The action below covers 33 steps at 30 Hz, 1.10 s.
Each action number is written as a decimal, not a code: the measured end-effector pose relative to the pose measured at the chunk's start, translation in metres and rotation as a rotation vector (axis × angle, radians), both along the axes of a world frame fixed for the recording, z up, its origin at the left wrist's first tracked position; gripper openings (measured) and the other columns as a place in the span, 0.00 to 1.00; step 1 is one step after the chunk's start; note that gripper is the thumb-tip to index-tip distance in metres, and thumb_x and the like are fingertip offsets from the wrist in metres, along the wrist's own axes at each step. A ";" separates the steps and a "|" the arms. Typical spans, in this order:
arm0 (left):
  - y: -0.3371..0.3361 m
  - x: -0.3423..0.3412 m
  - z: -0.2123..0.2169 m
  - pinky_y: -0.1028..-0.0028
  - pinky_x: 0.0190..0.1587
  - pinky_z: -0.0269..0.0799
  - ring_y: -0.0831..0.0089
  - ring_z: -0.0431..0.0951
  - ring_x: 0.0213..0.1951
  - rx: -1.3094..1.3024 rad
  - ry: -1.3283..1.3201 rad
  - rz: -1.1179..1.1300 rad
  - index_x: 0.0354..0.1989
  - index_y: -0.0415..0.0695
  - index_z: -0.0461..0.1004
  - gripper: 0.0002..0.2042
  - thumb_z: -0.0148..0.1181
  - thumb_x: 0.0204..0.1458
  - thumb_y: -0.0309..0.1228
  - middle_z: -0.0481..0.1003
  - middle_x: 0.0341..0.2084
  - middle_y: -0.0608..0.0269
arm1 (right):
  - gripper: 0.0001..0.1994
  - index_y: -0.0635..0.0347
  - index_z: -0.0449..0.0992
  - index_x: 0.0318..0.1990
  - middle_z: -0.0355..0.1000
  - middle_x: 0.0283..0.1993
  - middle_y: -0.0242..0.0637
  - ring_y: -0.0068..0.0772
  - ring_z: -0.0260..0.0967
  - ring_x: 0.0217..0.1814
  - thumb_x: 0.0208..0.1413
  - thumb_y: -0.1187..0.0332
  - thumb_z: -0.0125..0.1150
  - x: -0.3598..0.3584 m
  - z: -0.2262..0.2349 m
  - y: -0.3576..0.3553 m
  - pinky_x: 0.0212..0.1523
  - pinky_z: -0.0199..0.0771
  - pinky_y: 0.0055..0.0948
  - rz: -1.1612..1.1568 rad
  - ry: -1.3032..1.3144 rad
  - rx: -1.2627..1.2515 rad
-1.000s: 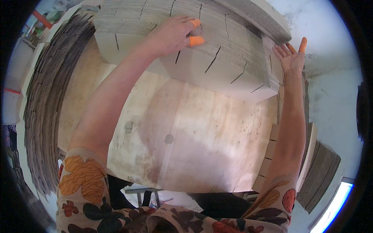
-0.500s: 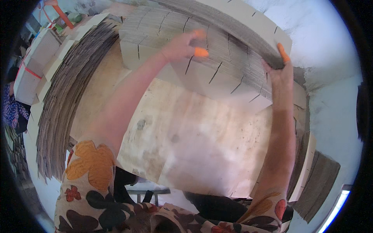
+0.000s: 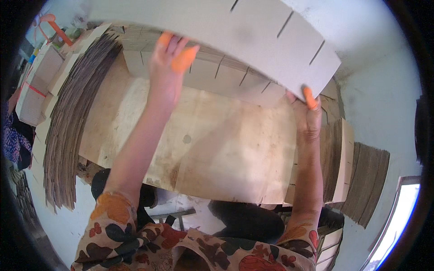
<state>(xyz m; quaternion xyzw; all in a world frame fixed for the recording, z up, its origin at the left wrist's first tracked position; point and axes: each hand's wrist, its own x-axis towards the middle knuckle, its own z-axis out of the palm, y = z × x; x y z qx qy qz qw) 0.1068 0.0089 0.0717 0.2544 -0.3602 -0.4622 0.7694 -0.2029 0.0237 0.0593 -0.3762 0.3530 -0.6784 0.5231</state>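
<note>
Lifting slotted cardboard sheet (image 3: 253, 40) off stack (image 3: 226, 77) since a sec ago, L hand (image 3: 168, 63) & R hand (image 3: 307, 113) clamped on its near edge, desk (image 3: 217, 144) below.

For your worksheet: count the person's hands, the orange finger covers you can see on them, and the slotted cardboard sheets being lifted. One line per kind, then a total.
Hands: 2, left hand and right hand
Orange finger covers: 3
Lifted slotted cardboard sheet: 1
Total: 6
</note>
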 end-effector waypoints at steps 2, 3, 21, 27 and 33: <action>0.042 -0.012 -0.012 0.55 0.59 0.63 0.62 0.67 0.54 0.022 0.013 0.074 0.54 0.32 0.61 0.21 0.55 0.51 0.22 0.68 0.48 0.52 | 0.26 0.62 0.60 0.55 0.64 0.55 0.42 0.41 0.64 0.55 0.48 0.74 0.62 -0.010 -0.022 0.016 0.54 0.67 0.54 0.034 -0.055 0.011; 0.057 -0.013 -0.026 0.60 0.54 0.66 0.66 0.69 0.50 0.080 -0.047 0.086 0.52 0.32 0.63 0.19 0.56 0.51 0.24 0.69 0.45 0.54 | 0.29 0.62 0.61 0.55 0.65 0.54 0.42 0.40 0.65 0.55 0.43 0.78 0.65 -0.015 -0.034 0.020 0.55 0.67 0.49 0.114 -0.140 0.012; 0.099 0.072 -0.152 0.79 0.23 0.68 0.80 0.72 0.20 0.735 -0.842 -0.255 0.25 0.38 0.76 0.12 0.66 0.44 0.36 0.74 0.18 0.65 | 0.39 0.63 0.58 0.62 0.63 0.59 0.39 0.34 0.58 0.61 0.39 0.71 0.72 -0.027 -0.101 0.048 0.62 0.57 0.33 -0.011 0.586 0.295; 0.105 0.069 -0.163 0.78 0.28 0.68 0.80 0.71 0.25 0.618 -0.778 -0.090 0.29 0.37 0.77 0.12 0.67 0.43 0.34 0.75 0.22 0.66 | 0.38 0.64 0.58 0.61 0.61 0.59 0.53 0.48 0.56 0.63 0.46 0.53 0.66 0.008 -0.055 0.029 0.64 0.52 0.41 -0.383 1.518 -0.272; 0.116 0.049 -0.173 0.72 0.35 0.70 0.67 0.75 0.30 0.516 -1.131 0.083 0.33 0.39 0.76 0.11 0.66 0.41 0.30 0.76 0.27 0.57 | 0.34 0.64 0.67 0.54 0.67 0.53 0.50 0.50 0.60 0.58 0.52 0.41 0.52 0.101 -0.031 -0.045 0.61 0.53 0.48 -0.175 1.803 -0.314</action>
